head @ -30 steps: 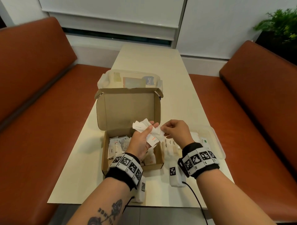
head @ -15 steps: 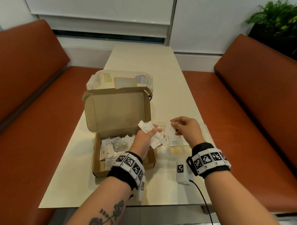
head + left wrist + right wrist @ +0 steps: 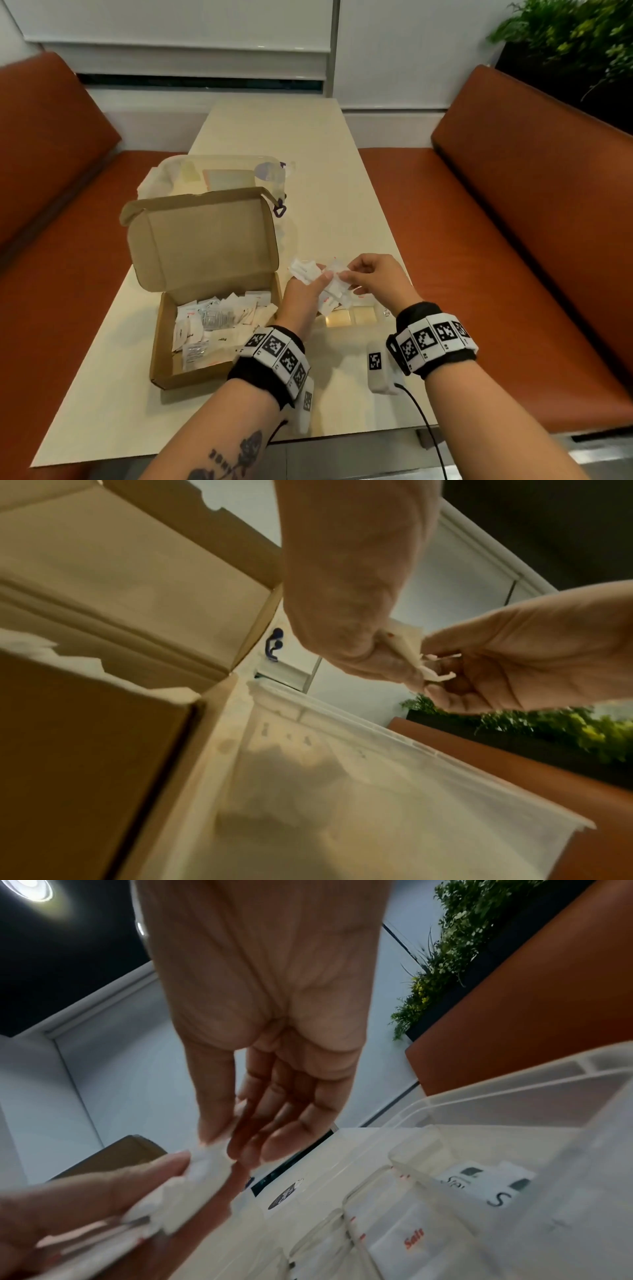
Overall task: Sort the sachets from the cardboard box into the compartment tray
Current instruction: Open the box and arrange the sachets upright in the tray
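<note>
The open cardboard box (image 3: pixel 164 356) lies at the left of the table with several white sachets (image 3: pixel 205 318) inside. Just right of the box, my left hand (image 3: pixel 320 281) grips a bunch of sachets (image 3: pixel 329 298) above the clear compartment tray (image 3: pixel 352 317). My right hand (image 3: pixel 344 274) pinches the end of one sachet (image 3: pixel 337 267) in that bunch. In the right wrist view, thumb and fingers (image 3: pixel 215 1131) close on the white sachet (image 3: pixel 209 1167), and the tray (image 3: pixel 428 1153) below holds a "Salt" sachet (image 3: pixel 407 1240). The left wrist view shows both hands meeting on the sachets (image 3: pixel 407 647).
A clear plastic lid (image 3: pixel 212 174) lies behind the box's raised flap (image 3: pixel 205 243). Orange benches (image 3: pixel 513 222) run along both sides of the table. A planter (image 3: pixel 575 44) stands at the back right. A white sensor block (image 3: pixel 376 366) with a cable hangs by my right wrist.
My right hand drew away from the bunch to over the tray, then came back and pinches another sachet's end. The left hand stayed beside the box, holding the bunch.
</note>
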Available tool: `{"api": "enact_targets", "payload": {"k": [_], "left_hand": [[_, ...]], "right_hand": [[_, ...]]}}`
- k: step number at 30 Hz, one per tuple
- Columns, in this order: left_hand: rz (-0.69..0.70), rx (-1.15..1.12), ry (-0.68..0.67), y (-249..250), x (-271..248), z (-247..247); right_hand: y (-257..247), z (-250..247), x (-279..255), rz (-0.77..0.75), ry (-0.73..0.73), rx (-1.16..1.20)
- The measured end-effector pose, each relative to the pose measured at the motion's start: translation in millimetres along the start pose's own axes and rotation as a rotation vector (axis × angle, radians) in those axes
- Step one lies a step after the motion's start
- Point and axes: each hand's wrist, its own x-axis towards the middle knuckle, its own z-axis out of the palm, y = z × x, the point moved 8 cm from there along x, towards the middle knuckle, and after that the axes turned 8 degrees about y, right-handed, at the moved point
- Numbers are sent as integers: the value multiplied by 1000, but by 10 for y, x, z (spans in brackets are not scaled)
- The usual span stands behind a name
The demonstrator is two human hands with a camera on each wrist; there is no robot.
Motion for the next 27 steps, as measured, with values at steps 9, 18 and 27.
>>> {"api": "enact_targets", "payload": {"k": [9, 18, 27], "left_hand": [[-75, -221, 127, -211, -17, -76], [-55, -231, 154, -224, -13, -127], [-50, -212, 152, -253, 10, -134]], "right_hand": [[367, -290, 216, 31, 74, -540], [670, -171, 204, 71, 138, -612], [671, -109, 188, -35, 129, -692]]}}
